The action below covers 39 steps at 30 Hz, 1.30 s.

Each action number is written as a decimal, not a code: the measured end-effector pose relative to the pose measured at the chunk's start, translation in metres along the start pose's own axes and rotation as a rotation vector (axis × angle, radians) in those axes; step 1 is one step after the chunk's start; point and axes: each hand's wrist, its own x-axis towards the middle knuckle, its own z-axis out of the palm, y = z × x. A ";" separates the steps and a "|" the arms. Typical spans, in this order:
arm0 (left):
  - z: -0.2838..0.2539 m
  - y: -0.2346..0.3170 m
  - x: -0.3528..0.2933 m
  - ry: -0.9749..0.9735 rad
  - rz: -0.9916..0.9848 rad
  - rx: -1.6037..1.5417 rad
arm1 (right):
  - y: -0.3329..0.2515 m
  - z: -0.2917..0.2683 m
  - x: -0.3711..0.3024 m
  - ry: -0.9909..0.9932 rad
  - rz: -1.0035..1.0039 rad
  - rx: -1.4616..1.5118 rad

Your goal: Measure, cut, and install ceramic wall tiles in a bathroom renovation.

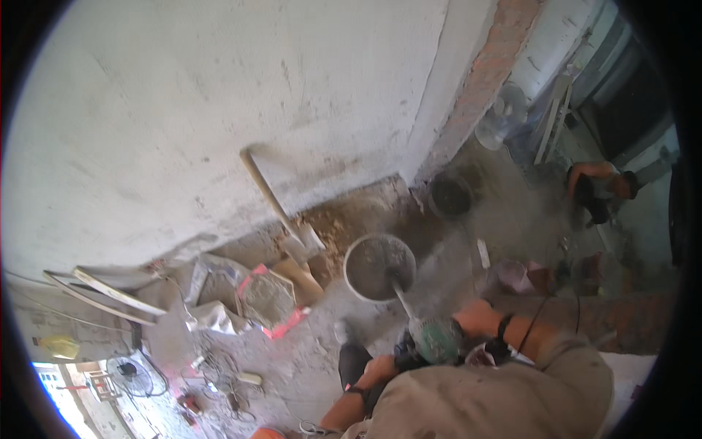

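1. The right hand (477, 318) is closed at the right side of a green power mixer (436, 341), wrist banded in black; its fingertips are hidden from where I stand.
2. The left hand (376, 371) sits lower and closer to the body. It looks curled round a dark grip on the tool's left, though blur hides exactly how the fingers lie.
3. So the tool's body is between the two hands, just ahead of the chest, with the right hand reaching further forward than the left.
4. Here's the line that matters: the metal shaft (404, 301) runs from the tool forward, down and a bit to the left, its lower end inside a round grey bucket (348, 274).
5. That bucket stands on the floor ahead of both hands, almost straight out from the left one and off to the left of the right one. I couldn't call either hand clearly nearer to it. The shaft enters slanted, over the rim on the body's side, and dips into the grey stuff within.
6. Left of the bucket, a shovel (266, 186) leans against the pale wall (219, 110), blade down, near an opened bag (300, 316) with pink edges and grey powder inside.
7. Beyond, to the right, there's a dark bucket (451, 197), and well apart, another person (599, 183) in the dusty air.
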 end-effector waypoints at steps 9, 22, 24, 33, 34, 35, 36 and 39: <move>0.001 0.003 -0.020 0.022 0.092 0.045 | -0.013 -0.035 0.020 -0.132 0.054 -0.051; 0.003 0.029 0.033 0.086 -0.178 -0.272 | 0.072 -0.012 0.078 0.009 -0.179 -0.189; 0.007 0.022 0.038 0.137 -0.159 -0.173 | 0.076 0.002 0.084 0.035 -0.185 -0.162; 0.004 0.007 0.046 0.083 -0.186 -0.094 | 0.074 0.053 0.084 0.010 -0.088 -0.032; 0.002 0.006 0.047 0.073 -0.181 -0.085 | 0.072 0.060 0.084 0.007 -0.052 -0.013; -0.008 0.010 0.047 0.056 -0.178 -0.067 | 0.070 0.062 0.085 0.006 -0.044 -0.007; -0.013 0.011 0.046 0.040 -0.175 -0.051 | 0.069 0.063 0.086 0.016 -0.040 -0.005; -0.003 0.000 0.043 0.039 -0.178 -0.074 | 0.061 0.061 0.082 0.010 -0.022 -0.001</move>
